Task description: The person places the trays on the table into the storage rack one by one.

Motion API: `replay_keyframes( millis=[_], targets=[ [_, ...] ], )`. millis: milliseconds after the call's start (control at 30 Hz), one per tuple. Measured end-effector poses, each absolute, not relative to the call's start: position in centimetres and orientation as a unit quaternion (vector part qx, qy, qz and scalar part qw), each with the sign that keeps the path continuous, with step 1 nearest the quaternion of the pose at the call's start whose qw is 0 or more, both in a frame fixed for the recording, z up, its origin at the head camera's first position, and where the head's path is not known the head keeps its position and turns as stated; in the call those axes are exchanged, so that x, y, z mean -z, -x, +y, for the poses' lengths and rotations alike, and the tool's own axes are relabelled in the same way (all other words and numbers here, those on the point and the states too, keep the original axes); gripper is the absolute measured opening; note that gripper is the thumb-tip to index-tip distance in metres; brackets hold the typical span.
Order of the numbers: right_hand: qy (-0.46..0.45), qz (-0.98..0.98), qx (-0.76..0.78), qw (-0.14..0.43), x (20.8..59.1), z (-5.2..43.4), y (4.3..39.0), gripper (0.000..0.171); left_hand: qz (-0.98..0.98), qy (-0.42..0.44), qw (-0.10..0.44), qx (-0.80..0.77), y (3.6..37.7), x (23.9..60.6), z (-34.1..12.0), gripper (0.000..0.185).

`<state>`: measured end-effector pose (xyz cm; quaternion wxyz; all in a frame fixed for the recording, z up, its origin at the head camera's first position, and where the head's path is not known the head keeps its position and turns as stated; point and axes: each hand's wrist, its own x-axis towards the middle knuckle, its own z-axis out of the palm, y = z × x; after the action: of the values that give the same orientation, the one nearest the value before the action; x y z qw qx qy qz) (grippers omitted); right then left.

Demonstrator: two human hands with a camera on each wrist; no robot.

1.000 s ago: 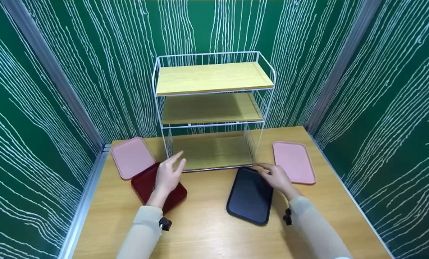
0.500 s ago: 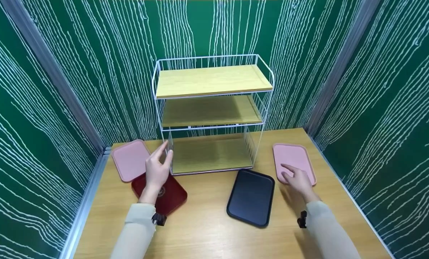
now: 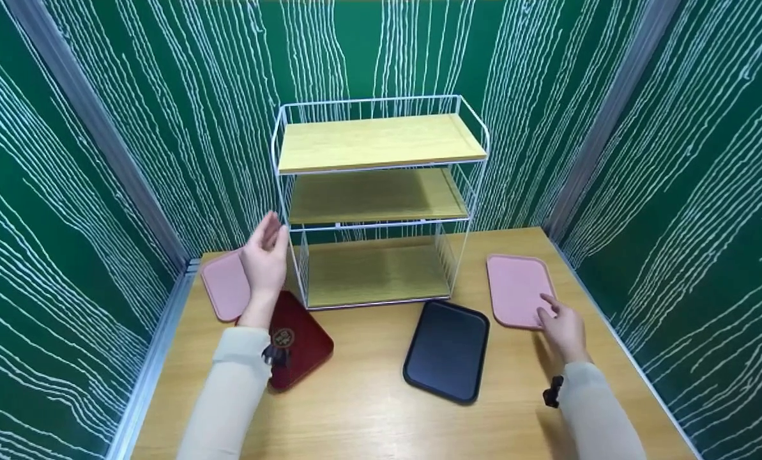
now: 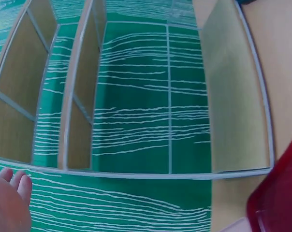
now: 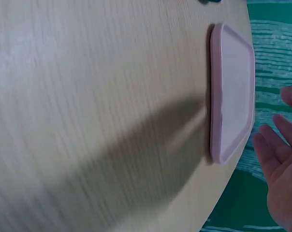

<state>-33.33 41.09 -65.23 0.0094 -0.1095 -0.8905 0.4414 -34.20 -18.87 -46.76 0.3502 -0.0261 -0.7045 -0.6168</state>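
Observation:
My left hand (image 3: 264, 255) is raised, fingers straight, beside the left post of a white wire rack (image 3: 377, 195) with three wooden shelves; it holds nothing. Under my left forearm lies a dark red tray (image 3: 301, 338) (image 4: 281, 203), and a pink tray (image 3: 222, 284) lies behind it. My right hand (image 3: 563, 326) (image 5: 281, 164) hovers with relaxed fingers over the near corner of a second pink tray (image 3: 520, 289) (image 5: 231, 92), holding nothing. A black tray (image 3: 448, 350) lies on the table between my arms.
The wooden table (image 3: 368, 409) is boxed in by green walls with white wavy lines on three sides. The rack stands at the back centre. A metal rail (image 3: 151, 364) runs along the table's left edge.
My left hand rose from over the red tray up to the rack's left side. My right hand moved right, off the black tray, to the near edge of the right pink tray.

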Motion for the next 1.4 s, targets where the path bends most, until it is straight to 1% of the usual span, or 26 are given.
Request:
replay_keyframes(
  millis=[133, 267, 367, 467, 600, 733, 900, 1033, 1267, 1333, 1400],
  targets=[
    [0.154, -0.88, -0.448, 0.019, 65.1, 42.0, 33.2, 0.057, -0.712, 0.006, 0.348, 0.61, 35.6, 44.8, -18.6, 0.05],
    [0.181, -0.873, -0.453, 0.006, 65.3, 42.7, 32.9, 0.062, -0.715, -0.009, 0.348, 0.606, 36.8, 43.4, -18.2, 0.052],
    [0.187, -0.87, -0.456, -0.002, 65.7, 43.3, 32.7, 0.064, -0.711, -0.017, 0.35, 0.609, 37.5, 42.7, -17.9, 0.052],
    [0.175, -0.883, -0.435, 0.008, 66.1, 43.9, 32.4, 0.065, -0.702, -0.027, 0.342, 0.623, 38.1, 42.4, -17.7, 0.053],
    [0.177, -0.882, -0.436, -0.003, 66.3, 44.3, 32.1, 0.067, -0.695, -0.043, 0.32, 0.642, 38.6, 42.2, -17.7, 0.055],
    [0.195, -0.849, -0.489, -0.053, 66.3, 44.5, 32.0, 0.072, -0.69, -0.06, 0.3, 0.656, 38.9, 42.5, -18.0, 0.054],
    [0.195, -0.828, -0.519, -0.085, 67.1, 44.6, 32.3, 0.073, -0.681, -0.067, 0.303, 0.664, 39.1, 42.7, -18.4, 0.048],
    [0.197, -0.835, -0.507, -0.085, 66.7, 44.2, 32.2, 0.071, -0.68, -0.062, 0.307, 0.663, 39.3, 42.7, -18.4, 0.044],
    [0.242, -0.81, -0.528, -0.083, 62.7, 41.2, 30.6, 0.07, -0.686, -0.063, 0.314, 0.653, 39.8, 42.9, -18.3, 0.039],
    [0.251, -0.805, -0.531, -0.083, 62.7, 41.1, 30.8, 0.069, -0.689, -0.067, 0.315, 0.649, 39.9, 42.9, -18.2, 0.039],
    [0.244, -0.813, -0.522, -0.087, 63.7, 41.7, 31.3, 0.07, -0.69, -0.072, 0.316, 0.648, 39.9, 42.9, -18.2, 0.039]
  ],
)
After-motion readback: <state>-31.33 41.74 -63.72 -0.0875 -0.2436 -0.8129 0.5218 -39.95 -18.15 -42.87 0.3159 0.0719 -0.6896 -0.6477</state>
